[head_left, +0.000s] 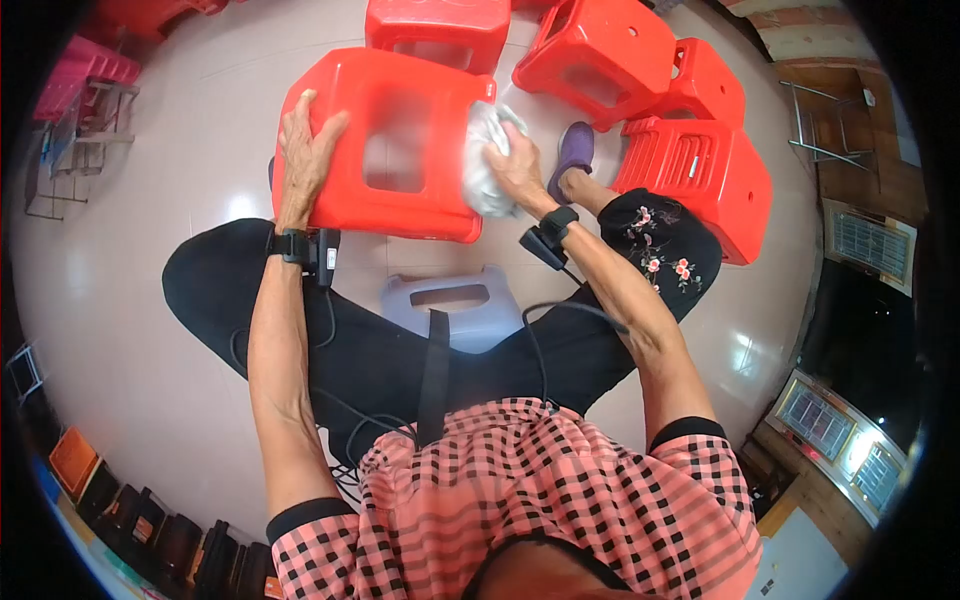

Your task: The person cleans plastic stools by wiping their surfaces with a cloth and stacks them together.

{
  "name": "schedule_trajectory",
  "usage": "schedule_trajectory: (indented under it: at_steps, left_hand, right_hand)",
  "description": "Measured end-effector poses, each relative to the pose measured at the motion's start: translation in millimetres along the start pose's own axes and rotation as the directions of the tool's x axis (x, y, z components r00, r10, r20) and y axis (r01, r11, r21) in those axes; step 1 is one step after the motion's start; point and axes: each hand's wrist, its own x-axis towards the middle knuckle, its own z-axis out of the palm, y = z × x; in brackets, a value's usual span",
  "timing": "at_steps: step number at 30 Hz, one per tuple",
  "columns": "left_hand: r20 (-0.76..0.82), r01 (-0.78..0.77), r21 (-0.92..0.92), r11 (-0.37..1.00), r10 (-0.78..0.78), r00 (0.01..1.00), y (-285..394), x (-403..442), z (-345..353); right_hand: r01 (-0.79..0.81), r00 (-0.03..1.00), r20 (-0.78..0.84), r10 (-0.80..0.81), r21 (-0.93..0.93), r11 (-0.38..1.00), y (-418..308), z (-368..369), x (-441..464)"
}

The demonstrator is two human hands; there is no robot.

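Note:
A red plastic stool [345, 210] lies on its side in front of my knees, with one leg frame and its wide opening facing up. My left hand [308, 150] rests on the stool's left end, fingers spread over the red plastic. In my right hand [517, 168] is a crumpled whitish cloth [484, 165], pressed against the stool's right end. The fingers of that hand are bent over the cloth, and its underside is hidden. Below the stool, a blue-grey plastic stool [465, 322] shows between my legs.
Several more red stools [610, 55] stand or lie at the back and right, one [735, 190] close to my right knee. Black cables [350, 400] run across my lap. A metal rack [90, 130] with pink items is at far left. Dark containers [170, 550] line the lower left.

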Motion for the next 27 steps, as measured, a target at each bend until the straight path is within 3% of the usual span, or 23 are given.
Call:
schedule_trajectory:
  at_steps: [3, 5, 6, 7, 9, 11, 12, 15, 17, 19, 21, 24, 25, 27]
  left_hand:
    - [-0.007, 0.05, -0.064, 0.997, -0.051, 0.999, 9, -4, 2]
    - [-0.017, -0.027, -0.024, 0.999, 0.027, 0.999, -3, 0, 5]
    - [-0.021, -0.067, -0.004, 0.998, 0.067, 0.998, -16, 4, 6]
    - [0.079, -0.42, 0.278, 0.864, 0.415, 0.906, -30, 9, 4]
    - [0.125, -0.595, 0.434, 0.676, 0.61, 0.783, -35, 4, -2]
    - [-0.017, -0.25, 0.128, 0.96, 0.254, 0.967, -20, 6, -1]
    - [-0.032, -0.041, -0.047, 0.998, 0.04, 0.999, -13, 6, 0]
    - [-0.001, 0.054, -0.042, 0.998, -0.054, 0.999, 2, 3, -4]
    - [-0.02, -0.026, 0.05, 0.998, 0.027, 0.999, 0, 5, -1]
    - [-0.027, -0.017, 0.048, 0.999, 0.019, 0.999, 4, 3, 0]
    - [-0.01, -0.021, -0.027, 0.999, 0.02, 1.0, -9, 11, -1]
    - [0.004, 0.006, -0.106, 0.994, -0.005, 1.0, -20, 16, -4]
    - [0.006, 0.025, -0.13, 0.991, -0.024, 1.0, -21, 15, -4]
    - [-0.005, 0.007, -0.093, 0.996, -0.007, 1.0, -22, 16, -3]
  right_hand:
    - [0.148, 0.989, -0.027, -0.146, 0.216, 0.965, -82, 25, 1]
    - [0.147, 0.987, 0.039, -0.157, 0.187, 0.971, -123, 49, -10]
    - [0.268, 0.958, 0.055, -0.283, 0.191, 0.944, -135, 65, -22]
    - [0.384, 0.913, 0.067, -0.403, 0.195, 0.902, -142, 73, -34]
    - [0.437, 0.859, 0.199, -0.471, 0.19, 0.879, -138, 68, -59]
    - [0.445, 0.81, 0.355, -0.467, 0.148, 0.883, -123, 60, -68]
    - [0.425, 0.792, 0.438, -0.425, 0.105, 0.899, -106, 51, -70]
    - [0.475, 0.732, 0.548, -0.406, 0.018, 0.88, -49, 24, -69]
    - [0.489, 0.715, 0.6, -0.358, -0.062, 0.87, -19, 8, -72]
    - [0.367, 0.763, 0.611, -0.21, -0.142, 0.919, 16, -11, -77]
    - [0.008, 0.892, 0.438, 0.107, -0.252, 0.968, 64, -12, -77]
    - [-0.462, 0.859, 0.117, 0.498, -0.241, 0.854, 118, -20, -57]
    - [-0.442, 0.892, 0.08, 0.446, -0.063, 0.895, 106, -21, -49]
    - [-0.386, 0.92, 0.08, 0.384, 0.004, 0.923, 45, -33, -44]
